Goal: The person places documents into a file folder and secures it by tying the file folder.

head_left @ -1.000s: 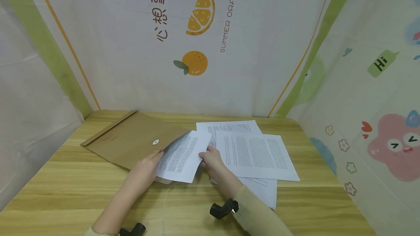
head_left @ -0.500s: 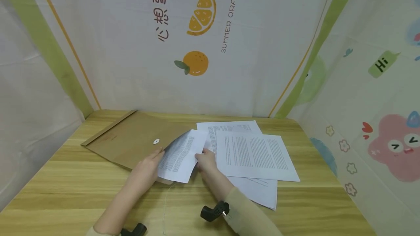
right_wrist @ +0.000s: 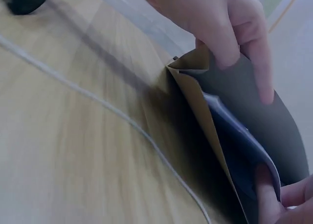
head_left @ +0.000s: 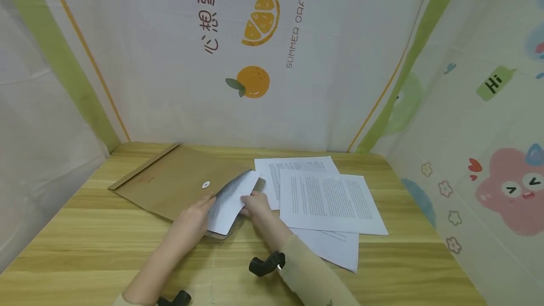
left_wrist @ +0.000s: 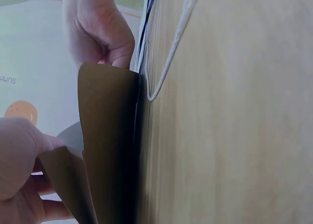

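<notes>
A brown paper envelope [head_left: 170, 183] with a white button lies aslant at the left of the table, its mouth towards the right. My left hand [head_left: 193, 218] grips the upper panel at the mouth; thumb and fingers pinch that edge in the left wrist view. White printed sheets [head_left: 227, 209] stand partly inside the mouth, bent up slightly. With thumb and fingers my right hand [head_left: 256, 204] pinches their outer edge. In the right wrist view, the right fingers [right_wrist: 269, 199] reach to the papers between the envelope's panels. The inner part of the sheets is hidden.
Several loose printed sheets [head_left: 331, 202] lie overlapping on the wooden table [head_left: 408, 268] at the right. A thin white string [head_left: 213, 273] trails from the envelope towards the front edge. Printed cloth [head_left: 314, 107] hangs behind and at the sides.
My right hand has moved left with the sheets, and less of them shows outside the envelope. The lower flap has come into view beyond them. The left hand has barely shifted.
</notes>
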